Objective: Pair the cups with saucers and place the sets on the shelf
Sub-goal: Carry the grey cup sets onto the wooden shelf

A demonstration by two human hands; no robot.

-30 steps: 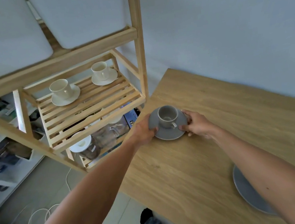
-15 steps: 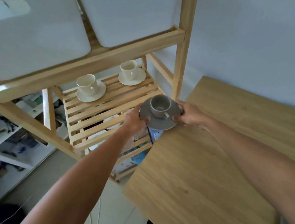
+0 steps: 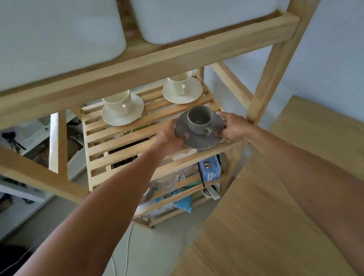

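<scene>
Two cream cup sets (image 3: 123,109) stand at the back of the slatted shelf (image 3: 117,143). Left hand (image 3: 170,137) and right hand (image 3: 232,127) each pinch one edge of the grey saucer (image 3: 196,139), grey cup (image 3: 199,118) on it, over the shelf's front right. Writing on the blue box (image 3: 210,168) below is unreadable.

Two bare forearms, no sleeves (small mole on right), left hand (image 3: 169,138), right hand (image 3: 232,127)

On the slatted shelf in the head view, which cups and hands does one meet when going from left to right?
Left cream cup on its saucer → left hand → grey cup on the grey saucer → right hand. The right cream cup overlaps the grey one in this order, so I leave it out.
</scene>
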